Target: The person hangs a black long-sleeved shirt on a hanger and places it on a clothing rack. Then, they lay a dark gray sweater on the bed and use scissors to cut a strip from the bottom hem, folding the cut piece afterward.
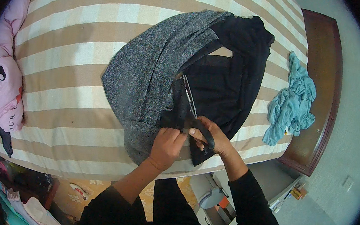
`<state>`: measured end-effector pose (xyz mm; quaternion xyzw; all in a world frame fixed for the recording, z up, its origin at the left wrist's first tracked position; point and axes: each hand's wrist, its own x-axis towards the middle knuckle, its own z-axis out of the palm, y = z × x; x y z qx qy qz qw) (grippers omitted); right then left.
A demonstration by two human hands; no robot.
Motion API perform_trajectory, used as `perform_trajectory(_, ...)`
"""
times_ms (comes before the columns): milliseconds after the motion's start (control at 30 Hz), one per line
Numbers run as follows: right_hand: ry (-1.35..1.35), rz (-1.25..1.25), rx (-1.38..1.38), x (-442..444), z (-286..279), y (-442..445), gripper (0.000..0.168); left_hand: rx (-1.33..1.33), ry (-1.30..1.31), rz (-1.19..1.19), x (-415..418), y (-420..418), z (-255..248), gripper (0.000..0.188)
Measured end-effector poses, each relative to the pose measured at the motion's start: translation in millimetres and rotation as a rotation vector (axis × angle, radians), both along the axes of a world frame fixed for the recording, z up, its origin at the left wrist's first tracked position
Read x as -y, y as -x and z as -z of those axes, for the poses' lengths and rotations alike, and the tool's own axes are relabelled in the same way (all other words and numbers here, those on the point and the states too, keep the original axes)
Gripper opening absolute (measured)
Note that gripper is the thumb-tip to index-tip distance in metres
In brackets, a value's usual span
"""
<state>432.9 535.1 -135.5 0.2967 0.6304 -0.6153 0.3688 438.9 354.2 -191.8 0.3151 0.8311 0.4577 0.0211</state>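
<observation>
A garment of speckled grey fabric and black fabric lies spread out on the bed. My right hand grips a pair of scissors by the black handles. The metal blades point away from me, over the black fabric beside the grey part. One blade's inner edge looks toothed; how far the blades are apart is hard to make out. Just left of the scissors, my left hand is closed on the garment's near edge, where grey and black meet. The fingertips of this hand are hidden.
A striped beige and white sheet covers the bed. Pink printed bedding lies at the left; a crumpled teal cloth lies at the right by the wooden board. Below the near edge is an open drawer.
</observation>
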Motion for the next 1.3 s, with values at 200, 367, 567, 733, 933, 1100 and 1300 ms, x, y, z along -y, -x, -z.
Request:
perform_trajectory(200, -0.069, -0.058, -0.027, -2, -3, 8, 0.055, 0.011, 0.037, 0.006, 4, 0, -5, 0.012)
perform_trajectory(367, -0.045, -0.051, -0.042, 0, -8, 12, 0.051, 0.072, 0.096, -0.008, 16, -2, -6, 0.013)
perform_trajectory(567, -0.047, -0.073, -0.051, 1, -4, 13, 0.043, 0.114, 0.120, 0.018, 27, -3, -2, 0.013)
perform_trajectory(733, 0.139, 0.116, -0.094, -4, 5, 8, 0.045, 0.181, 0.168, 0.035, 35, -10, -4, 0.012)
perform_trajectory(933, 0.001, 0.225, -0.149, -6, -27, -26, 0.055, 0.419, 0.232, -0.181, 67, -5, -12, 0.018)
perform_trajectory(1100, -0.996, -0.002, -0.449, -7, -2, -87, 0.069, 0.394, 0.399, -0.352, 91, 23, -28, 0.043)
perform_trajectory(1300, -1.202, -0.347, -0.373, -2, 58, -103, 0.051, 0.446, 0.675, -0.123, 106, 26, -15, 0.048)
